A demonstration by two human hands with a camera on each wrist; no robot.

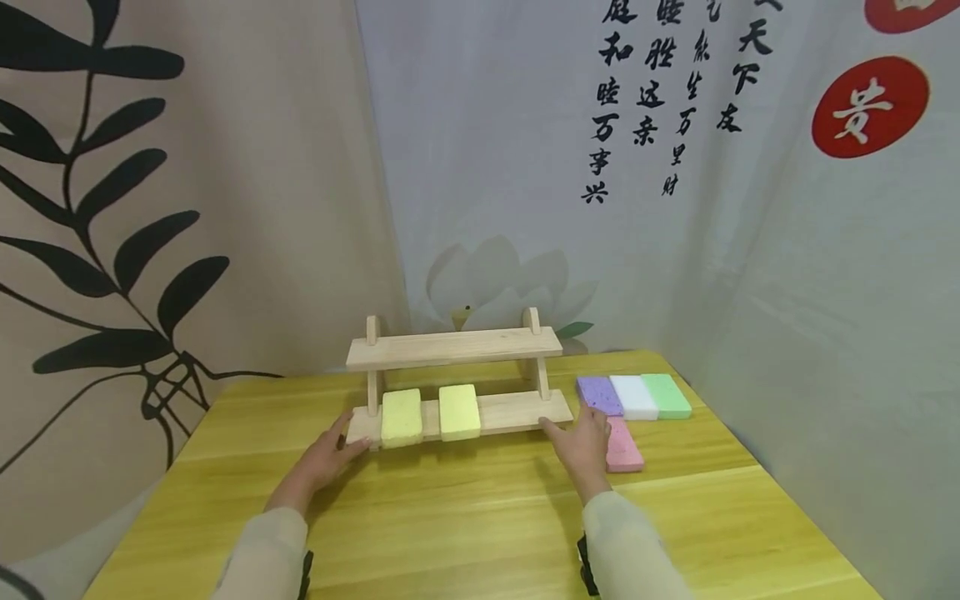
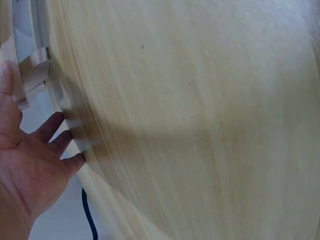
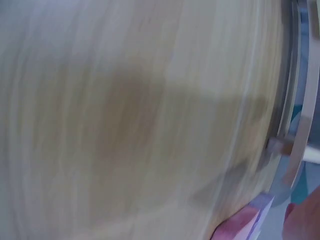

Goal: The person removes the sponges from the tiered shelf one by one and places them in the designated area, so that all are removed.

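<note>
A two-tier wooden rack [image 1: 454, 348] stands toward the back of the table, with two yellow sponge-like blocks [image 1: 402, 418] leaning side by side on its lower shelf. At the rack's left end is my left hand [image 1: 324, 458], thumb by the front corner of the shelf. Its fingers [image 2: 61, 142] look spread and fairly straight in the left wrist view. My right hand [image 1: 583, 446] is by the right end, thumb tip at the shelf's front edge. Its fingers lie over part of the purple block [image 1: 600, 393]. Only a bit of that hand [image 3: 304, 220] shows in the right wrist view.
Right of the rack lie a white block [image 1: 634, 397], a green block [image 1: 666, 396] and a pink block [image 1: 624, 447], close together with the purple one. The wooden table [image 1: 465, 517] backs onto printed curtains [image 1: 285, 208]. A dark cable [image 2: 89, 215] hangs past the edge.
</note>
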